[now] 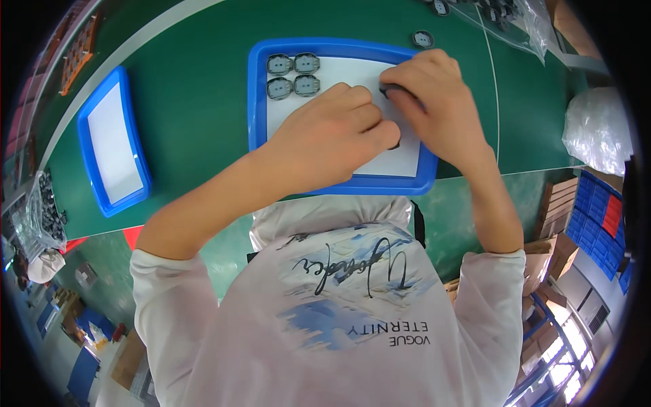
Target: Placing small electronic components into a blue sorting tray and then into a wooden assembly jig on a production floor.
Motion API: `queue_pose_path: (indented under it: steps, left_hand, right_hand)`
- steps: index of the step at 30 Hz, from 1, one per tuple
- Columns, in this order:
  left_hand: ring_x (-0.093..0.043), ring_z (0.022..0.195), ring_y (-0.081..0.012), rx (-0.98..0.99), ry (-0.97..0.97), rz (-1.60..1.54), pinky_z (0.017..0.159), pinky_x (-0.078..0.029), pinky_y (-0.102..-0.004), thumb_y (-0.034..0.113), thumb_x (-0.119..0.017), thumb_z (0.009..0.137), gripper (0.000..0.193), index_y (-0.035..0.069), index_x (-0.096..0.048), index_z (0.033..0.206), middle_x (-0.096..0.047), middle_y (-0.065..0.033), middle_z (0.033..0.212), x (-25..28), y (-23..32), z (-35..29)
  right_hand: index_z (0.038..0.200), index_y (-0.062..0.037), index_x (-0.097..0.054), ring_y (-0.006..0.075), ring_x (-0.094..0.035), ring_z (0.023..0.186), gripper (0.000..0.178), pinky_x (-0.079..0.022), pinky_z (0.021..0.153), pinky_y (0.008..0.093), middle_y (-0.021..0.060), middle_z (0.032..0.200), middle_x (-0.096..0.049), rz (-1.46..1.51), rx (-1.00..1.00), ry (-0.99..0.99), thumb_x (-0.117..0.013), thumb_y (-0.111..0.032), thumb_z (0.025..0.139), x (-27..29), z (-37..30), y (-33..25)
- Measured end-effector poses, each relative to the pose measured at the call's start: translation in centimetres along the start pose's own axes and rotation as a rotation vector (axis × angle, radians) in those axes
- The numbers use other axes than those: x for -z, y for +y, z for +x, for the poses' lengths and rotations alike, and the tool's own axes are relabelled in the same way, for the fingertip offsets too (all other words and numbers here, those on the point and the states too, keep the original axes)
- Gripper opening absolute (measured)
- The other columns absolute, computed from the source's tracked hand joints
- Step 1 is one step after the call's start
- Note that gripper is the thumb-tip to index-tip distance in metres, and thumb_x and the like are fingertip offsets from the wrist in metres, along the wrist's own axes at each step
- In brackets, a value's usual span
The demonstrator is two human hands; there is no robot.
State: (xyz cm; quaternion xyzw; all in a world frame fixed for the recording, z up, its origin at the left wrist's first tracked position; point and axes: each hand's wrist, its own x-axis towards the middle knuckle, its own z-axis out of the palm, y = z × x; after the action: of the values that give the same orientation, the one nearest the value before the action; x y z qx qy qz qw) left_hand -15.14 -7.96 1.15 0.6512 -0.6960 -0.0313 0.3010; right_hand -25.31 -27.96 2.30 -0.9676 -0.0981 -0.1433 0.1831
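Observation:
A blue-rimmed tray [256, 108] with a white bottom lies in front of me on the green table. Several rounded dark grey casings [306, 85] sit grouped in its far left corner. Over the middle of the tray, my left hand [342, 132] is closed, and a small dark bit shows by its fingertips; what it is I cannot make out. My right hand [437, 102] reaches over the tray's right side, its thumb and fingers pinched on a dark part [389, 88] that they mostly cover. The two hands are apart.
Another blue tray [87, 136] with a white bottom lies at the left. A loose casing [423, 39] rests beyond the right hand, near a clear plastic bag [532, 27] at the far right. A bag of dark parts [46, 210] is at the table's left end.

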Motion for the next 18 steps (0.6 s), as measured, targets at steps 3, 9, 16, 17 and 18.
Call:
queue_pose_path:
  steps: [3, 9, 16, 17, 18]
  left_hand:
    - [-0.056, 0.086, -0.0228, 0.060, 0.043, 0.007, 0.076, -0.047, -0.0361, 0.002, -0.069, 0.067, 0.031, 0.006, -0.066, 0.098, -0.060, -0.0046, 0.085, 1.6, 0.3, -1.8]
    - [-0.060, 0.094, -0.0263, 0.089, 0.084, 0.059, 0.083, -0.051, -0.0366, 0.003, -0.068, 0.066, 0.021, 0.001, -0.068, 0.087, -0.065, -0.0084, 0.099, 3.1, 0.5, -5.9]
    - [-0.057, 0.104, -0.0315, 0.191, 0.131, 0.183, 0.091, -0.048, -0.0429, 0.007, -0.069, 0.069, 0.015, 0.000, -0.069, 0.083, -0.064, -0.0112, 0.105, 3.8, 0.6, -7.0]
    - [-0.056, 0.107, -0.0329, 0.205, 0.127, 0.199, 0.093, -0.047, -0.0443, 0.007, -0.069, 0.069, 0.015, 0.000, -0.069, 0.082, -0.063, -0.0116, 0.107, 3.8, 0.5, -7.0]
    - [-0.056, 0.107, -0.0329, 0.206, 0.131, 0.197, 0.093, -0.047, -0.0443, 0.007, -0.069, 0.069, 0.015, 0.000, -0.069, 0.082, -0.063, -0.0116, 0.107, 3.9, 0.3, -7.0]
  right_hand:
    - [0.106, -0.0037, -0.069, 0.0242, -0.065, 0.088, 0.024, -0.051, 0.076, 0.0315, 0.0078, 0.090, -0.071, 0.167, -0.136, 0.129, -0.073, 0.000, 0.083, 1.6, 0.5, -1.2]
    - [0.100, -0.0014, -0.067, 0.0257, -0.065, 0.098, 0.020, -0.051, 0.078, 0.0342, 0.0102, 0.092, -0.068, 0.443, -0.164, -0.044, -0.075, -0.003, 0.081, -0.9, 1.1, -6.3]
    - [0.092, -0.0025, -0.067, 0.0292, -0.062, 0.089, 0.015, -0.051, 0.076, 0.0373, 0.0102, 0.088, -0.063, 0.395, -0.062, -0.145, -0.075, -0.004, 0.080, -1.8, 0.7, -5.1]
    - [0.091, -0.0024, -0.067, 0.0281, -0.062, 0.084, 0.013, -0.051, 0.073, 0.0367, 0.0098, 0.084, -0.061, 0.364, -0.129, -0.098, -0.075, -0.004, 0.081, -1.6, 0.7, -5.1]
    - [0.091, -0.0024, -0.067, 0.0281, -0.062, 0.084, 0.013, -0.051, 0.073, 0.0367, 0.0098, 0.084, -0.061, 0.361, -0.128, -0.102, -0.075, -0.004, 0.081, -1.8, 0.9, -5.2]
